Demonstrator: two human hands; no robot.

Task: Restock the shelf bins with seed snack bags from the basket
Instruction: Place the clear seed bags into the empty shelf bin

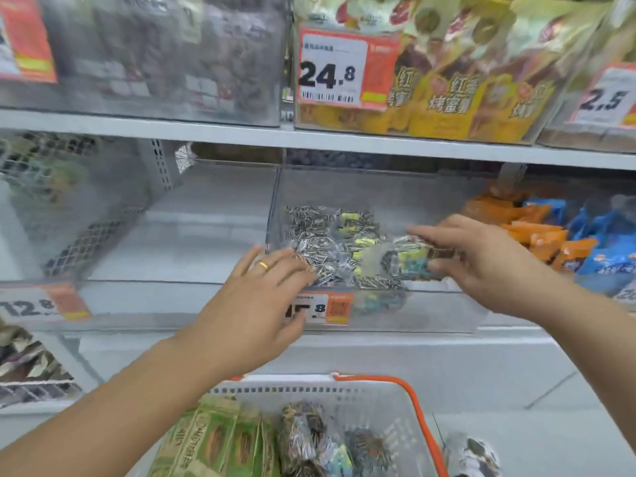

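Basket (418, 407) near, seed bags inside | left hand (256, 297) flat on bin (430, 311) front, grip released | right hand (488, 259) grasped seed bag (402, 261) over bin pile.

A shop (price tags (332, 68) on stocked shelves (206, 130)).

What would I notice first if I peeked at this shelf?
Two bare arms reaching in: the right hand pinches a seed snack bag over the clear middle bin, while the left hand, wearing a gold ring, rests on its front edge. Above hangs a big 24.8 price tag; below sits an orange-rimmed basket.
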